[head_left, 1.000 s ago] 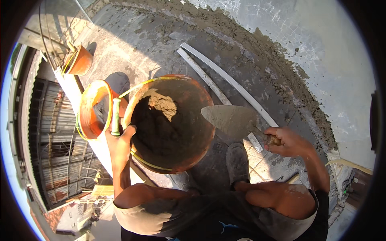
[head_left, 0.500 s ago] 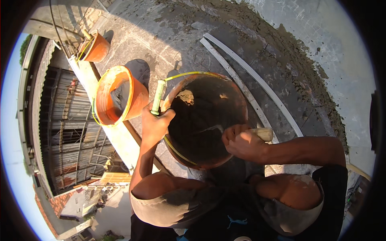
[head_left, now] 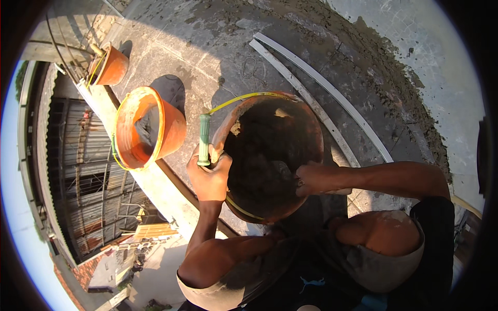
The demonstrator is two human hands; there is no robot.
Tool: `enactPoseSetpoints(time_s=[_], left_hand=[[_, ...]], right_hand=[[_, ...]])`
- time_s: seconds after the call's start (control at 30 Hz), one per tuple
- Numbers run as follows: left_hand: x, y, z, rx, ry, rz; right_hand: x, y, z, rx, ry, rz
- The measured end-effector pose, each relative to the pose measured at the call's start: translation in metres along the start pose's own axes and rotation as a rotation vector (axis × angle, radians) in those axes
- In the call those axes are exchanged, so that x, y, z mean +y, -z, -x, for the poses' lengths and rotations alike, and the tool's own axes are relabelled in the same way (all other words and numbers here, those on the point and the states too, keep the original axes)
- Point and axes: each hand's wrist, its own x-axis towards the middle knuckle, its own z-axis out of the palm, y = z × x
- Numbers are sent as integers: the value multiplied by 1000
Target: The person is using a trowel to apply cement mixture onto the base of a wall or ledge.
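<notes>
- Left hand (head_left: 210, 175) grips the left rim of the large central bucket (head_left: 224, 129).
- Right hand (head_left: 317, 179) holds a trowel (head_left: 282, 169), blade apparently in unused mortar (head_left: 254, 155).
- Far right, a rough mortar strip (head_left: 386, 72) is already laid.

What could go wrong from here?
1. The left hand grips the rim of the large bucket while the right hand works inside; if that grip slips, the bucket might tip or turn.
2. The pale bars lie close beside it, so a shift could knock them.
3. The fist is low over dark mix; knuckles might scrape the wall.
</notes>
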Motion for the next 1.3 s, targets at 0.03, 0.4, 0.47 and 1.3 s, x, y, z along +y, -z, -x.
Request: enactPoseSetpoints(time_s=[0.03,0.4,0.47,1.3], left_hand=[[3,10,1,34,43,-17],[-1,12,-16,8,229,-18],[-4,9,-23,-17,91,-28],[16,-6,-3,-80,121,-64]], right_hand=[[-15,4,-4,-9,25,7],[-32,38,-6,793,201,1013],[-30,16,-22,692,206,1214],[11,45,36,587,17,881]])
